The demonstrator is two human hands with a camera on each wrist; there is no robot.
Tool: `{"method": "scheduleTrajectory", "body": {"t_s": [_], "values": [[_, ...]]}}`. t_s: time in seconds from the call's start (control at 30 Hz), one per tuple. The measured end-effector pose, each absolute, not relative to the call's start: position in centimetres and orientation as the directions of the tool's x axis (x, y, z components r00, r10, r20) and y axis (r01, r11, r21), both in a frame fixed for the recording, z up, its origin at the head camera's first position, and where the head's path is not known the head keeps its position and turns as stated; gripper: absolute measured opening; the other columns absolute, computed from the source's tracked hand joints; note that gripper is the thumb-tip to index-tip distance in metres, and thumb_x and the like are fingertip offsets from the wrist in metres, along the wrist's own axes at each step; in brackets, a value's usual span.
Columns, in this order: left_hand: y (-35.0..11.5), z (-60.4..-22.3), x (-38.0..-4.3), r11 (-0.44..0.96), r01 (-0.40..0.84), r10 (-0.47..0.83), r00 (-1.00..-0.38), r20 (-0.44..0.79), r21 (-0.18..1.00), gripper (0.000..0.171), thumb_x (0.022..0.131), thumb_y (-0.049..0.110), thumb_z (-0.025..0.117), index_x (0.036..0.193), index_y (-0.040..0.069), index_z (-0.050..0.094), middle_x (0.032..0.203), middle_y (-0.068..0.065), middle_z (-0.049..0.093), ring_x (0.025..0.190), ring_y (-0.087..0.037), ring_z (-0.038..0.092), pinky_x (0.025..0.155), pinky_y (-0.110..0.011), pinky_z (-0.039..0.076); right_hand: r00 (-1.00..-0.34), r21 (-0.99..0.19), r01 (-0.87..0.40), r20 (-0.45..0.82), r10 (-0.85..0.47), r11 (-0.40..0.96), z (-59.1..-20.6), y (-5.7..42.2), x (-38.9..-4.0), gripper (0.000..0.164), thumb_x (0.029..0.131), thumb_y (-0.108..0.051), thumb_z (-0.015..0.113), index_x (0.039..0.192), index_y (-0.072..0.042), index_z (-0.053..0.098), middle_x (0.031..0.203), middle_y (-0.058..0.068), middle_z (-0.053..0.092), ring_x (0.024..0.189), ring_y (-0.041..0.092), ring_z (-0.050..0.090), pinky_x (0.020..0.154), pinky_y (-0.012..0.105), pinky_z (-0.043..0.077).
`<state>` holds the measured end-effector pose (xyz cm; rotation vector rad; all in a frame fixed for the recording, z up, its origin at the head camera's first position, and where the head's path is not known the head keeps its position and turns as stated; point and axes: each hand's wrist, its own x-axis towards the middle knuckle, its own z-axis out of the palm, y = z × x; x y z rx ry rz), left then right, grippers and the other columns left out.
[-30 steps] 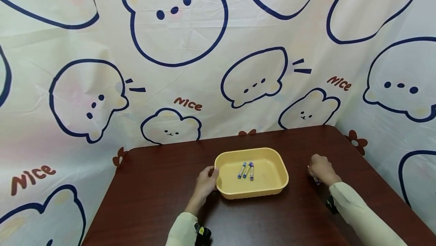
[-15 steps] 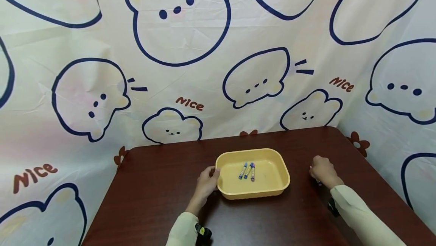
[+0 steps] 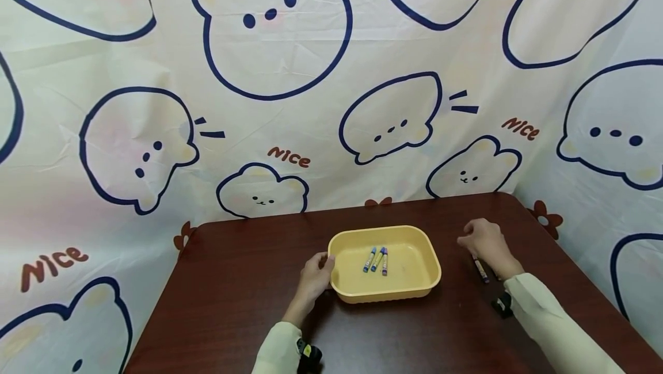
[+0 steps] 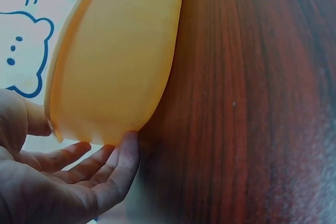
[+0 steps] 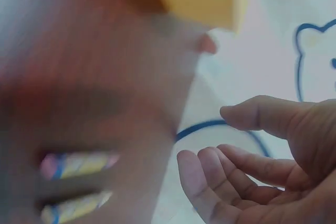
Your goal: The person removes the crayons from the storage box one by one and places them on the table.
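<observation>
The dark reddish-brown table (image 3: 233, 282) spreads out on the left of the yellow tray (image 3: 409, 262), and a pale cloth (image 3: 321, 126) printed with blue-outlined bears hangs behind the tray. In front of the tray, off its left corner, a cream left sleeve (image 3: 277, 345) comes in, a black wrist camera (image 3: 309, 357) strapped over it.

The left hand (image 3: 314, 275) has hold of the tray's left end. Its thumb is hooked at the rim and its bent fingers reach under to the outer wall, so the edge sits between them. The tray is right way up on the table; whether its gripped end touches the wood I can't tell.

Inside the tray, a bit left of its middle, lie three crayons: a blue-tipped crayon (image 3: 369, 260), then a yellow-wrapped crayon (image 3: 378, 259), then a purple-ended crayon (image 3: 385, 262). The last two lie close together at their far ends.

To the right of the tray, well apart from it, the right hand (image 3: 487, 241) is poised above the table. Its fingers are softly curved, the thumb held away from them, with nothing in its grasp. Under that hand, also right of the tray, a pink-ended crayon (image 5: 81, 164) and a yellow-ended crayon (image 5: 76, 206) lie side by side, slightly apart, both blurred. The right sleeve (image 3: 559, 328) slants in beyond the tray's front right corner.
</observation>
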<state>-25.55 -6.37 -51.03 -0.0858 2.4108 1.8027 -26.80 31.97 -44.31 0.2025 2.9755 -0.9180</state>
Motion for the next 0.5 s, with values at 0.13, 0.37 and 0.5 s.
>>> {"method": "scheduleTrajectory", "body": {"t_s": [0.13, 0.37, 0.5], "values": [[-6.4, -51.0, -25.5, 0.284, -0.122, 0.033, -0.99, -0.137, 0.951, 0.045, 0.108, 0.027, 0.05, 0.141, -0.004, 0.053, 0.122, -0.022, 0.064, 0.094, -0.026, 0.071, 0.069, -0.031, 0.063, -0.995, -0.562, 0.1, -0.038, 0.095, 0.821, -42.9, 29.9, -27.4, 0.036, 0.09, -0.015, 0.069, 0.115, 0.011, 0.066, 0.094, 0.019, 0.068, 0.067, 0.024, 0.062, 0.056, 0.033, 0.053], [-6.5, -51.0, -25.5, 0.285, -0.115, 0.032, -0.991, -0.129, 0.952, 0.044, 0.108, 0.026, 0.051, 0.14, -0.003, 0.055, 0.124, -0.023, 0.064, 0.094, -0.026, 0.071, 0.069, -0.032, 0.063, -0.992, -0.656, 0.128, -0.098, 0.084, 0.744, -41.9, 25.3, -27.9, 0.03, 0.09, -0.016, 0.074, 0.111, 0.004, 0.068, 0.098, 0.017, 0.069, 0.073, 0.024, 0.069, 0.063, 0.034, 0.061], [-6.6, -51.1, -25.5, 0.271, -0.11, 0.052, -0.99, -0.129, 0.956, 0.045, 0.108, 0.027, 0.05, 0.141, -0.004, 0.053, 0.127, -0.024, 0.063, 0.096, -0.026, 0.072, 0.071, -0.032, 0.064, -0.993, -0.679, 0.115, -0.106, 0.058, 0.725, -41.7, 22.6, -28.0, 0.025, 0.089, -0.013, 0.074, 0.108, 0.003, 0.069, 0.096, 0.015, 0.069, 0.069, 0.02, 0.067, 0.063, 0.034, 0.061]]}}
